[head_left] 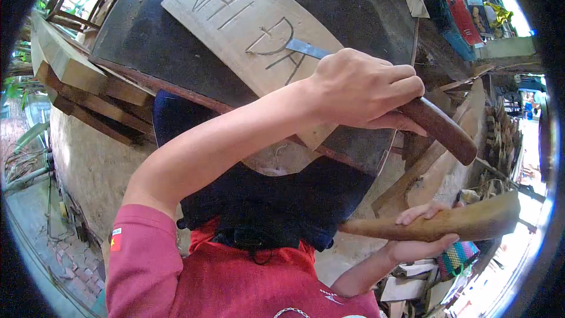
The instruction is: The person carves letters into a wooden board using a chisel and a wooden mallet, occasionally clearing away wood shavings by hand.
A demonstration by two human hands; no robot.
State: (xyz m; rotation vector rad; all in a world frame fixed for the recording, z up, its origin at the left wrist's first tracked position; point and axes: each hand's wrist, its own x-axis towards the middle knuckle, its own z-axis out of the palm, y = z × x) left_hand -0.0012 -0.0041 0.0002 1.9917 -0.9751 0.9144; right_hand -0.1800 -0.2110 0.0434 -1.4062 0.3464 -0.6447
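A pale wooden board (203, 15) lies slanted on the dark table (147, 26), with the letters "NHI" and "DA" marked or carved in it. My left hand (368, 88) is wrapped round a chisel (441, 131). Its metal blade points left, with the tip at the letter D, and its dark handle sticks out to the lower right. Lower right, off the table, my right hand (426, 229) grips a thick wooden mallet (485, 218) held roughly level. My left forearm crosses over the table's near edge and hides part of it.
Stacked thick wood pieces (88, 76) stand left of the table. Right of it are curved wood pieces (412, 179), a red box (463, 17) at the upper right and a checkered woven bag (458, 257) below the mallet.
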